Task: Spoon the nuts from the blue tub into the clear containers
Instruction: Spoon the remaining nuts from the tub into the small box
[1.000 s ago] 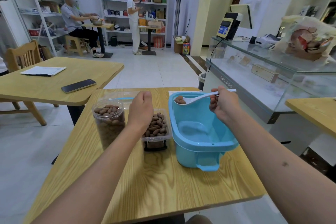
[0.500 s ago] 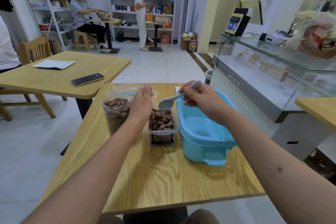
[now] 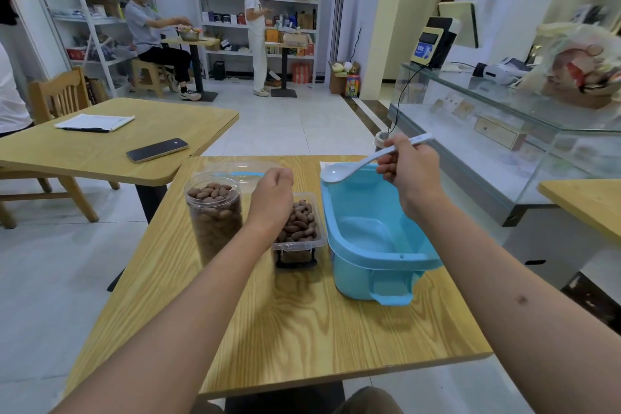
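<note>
The blue tub [image 3: 376, 245] stands at the right of the wooden table [image 3: 302, 329], and its inside looks bare. My right hand [image 3: 410, 171] grips the handle of a white spoon [image 3: 339, 173], whose empty bowl hangs over the tub's far left rim. Left of the tub sits a clear rectangular container [image 3: 302, 225] heaped with brown nuts. My left hand [image 3: 272, 198] lies over that container's left side with curled fingers, holding it. Further left, a clear round jar [image 3: 215, 212] is full of nuts.
A clear lid [image 3: 248, 171] lies behind the jar. Another table [image 3: 100, 158] at the left holds a phone [image 3: 157, 150] and papers [image 3: 95, 121]. A glass counter [image 3: 504, 144] runs along the right. Two people are at the far shelves.
The spoon carried nuts over the tub, tipped them above the rectangular container, and is now back over the tub's rim, empty. My left hand stayed on the container.
</note>
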